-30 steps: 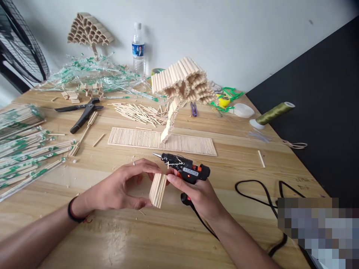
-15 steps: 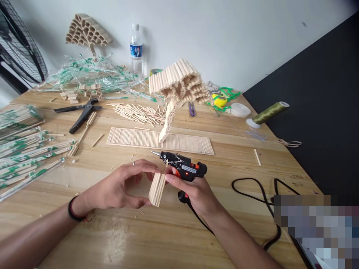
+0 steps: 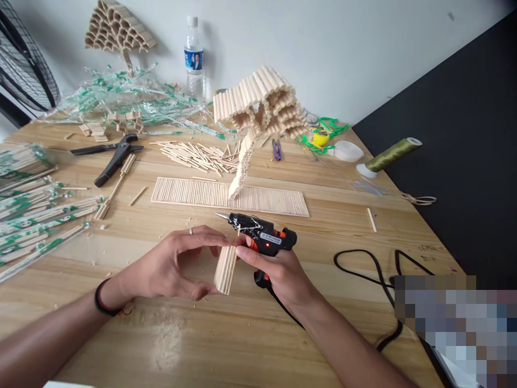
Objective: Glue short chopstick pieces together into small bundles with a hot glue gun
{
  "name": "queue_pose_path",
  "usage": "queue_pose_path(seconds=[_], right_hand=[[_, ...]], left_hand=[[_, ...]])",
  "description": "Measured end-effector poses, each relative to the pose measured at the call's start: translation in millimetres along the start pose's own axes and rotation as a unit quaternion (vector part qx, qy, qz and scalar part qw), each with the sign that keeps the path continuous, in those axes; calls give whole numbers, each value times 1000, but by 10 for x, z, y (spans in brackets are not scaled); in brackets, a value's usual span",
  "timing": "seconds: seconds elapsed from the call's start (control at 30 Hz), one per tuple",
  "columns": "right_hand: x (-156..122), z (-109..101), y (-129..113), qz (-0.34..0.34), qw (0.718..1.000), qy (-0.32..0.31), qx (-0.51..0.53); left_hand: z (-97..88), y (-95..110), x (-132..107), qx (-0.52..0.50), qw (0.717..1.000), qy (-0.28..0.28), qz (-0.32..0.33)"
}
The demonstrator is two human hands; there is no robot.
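Stick panel (image 3: 226, 271) — pale, ribbed, tilted — is grasped by left hand (image 3: 163, 261), well inside table's (image 3: 242, 350) right edge; right hand (image 3: 286, 276) grips glue gun (image 3: 269, 235).

A bottle (image 3: 194, 60) casts a soft shadow on the bright wall (image 3: 323, 48); glare pales the table (image 3: 167, 347); pixelation masks lower right.
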State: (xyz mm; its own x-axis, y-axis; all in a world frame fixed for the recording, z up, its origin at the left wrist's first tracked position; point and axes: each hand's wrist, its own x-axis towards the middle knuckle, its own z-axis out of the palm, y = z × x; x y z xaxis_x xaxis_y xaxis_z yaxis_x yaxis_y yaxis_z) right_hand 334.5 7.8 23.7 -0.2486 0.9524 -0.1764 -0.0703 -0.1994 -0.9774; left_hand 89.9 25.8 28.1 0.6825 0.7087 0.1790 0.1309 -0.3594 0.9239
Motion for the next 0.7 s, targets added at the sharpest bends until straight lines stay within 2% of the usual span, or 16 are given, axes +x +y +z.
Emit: queue_pose_path(seconds=[0.17, 0.33, 0.7], right_hand=[[9, -2, 0, -7, 1000, -15, -3], [11, -5, 47, -5, 1000, 4, -3], [7, -3, 50, -4, 1000, 2, 4]], left_hand=[[1, 3, 5, -11, 1000, -5, -2], [6, 1, 2, -11, 1000, -1, 0], [5, 21, 12, -2, 1000, -2, -10]])
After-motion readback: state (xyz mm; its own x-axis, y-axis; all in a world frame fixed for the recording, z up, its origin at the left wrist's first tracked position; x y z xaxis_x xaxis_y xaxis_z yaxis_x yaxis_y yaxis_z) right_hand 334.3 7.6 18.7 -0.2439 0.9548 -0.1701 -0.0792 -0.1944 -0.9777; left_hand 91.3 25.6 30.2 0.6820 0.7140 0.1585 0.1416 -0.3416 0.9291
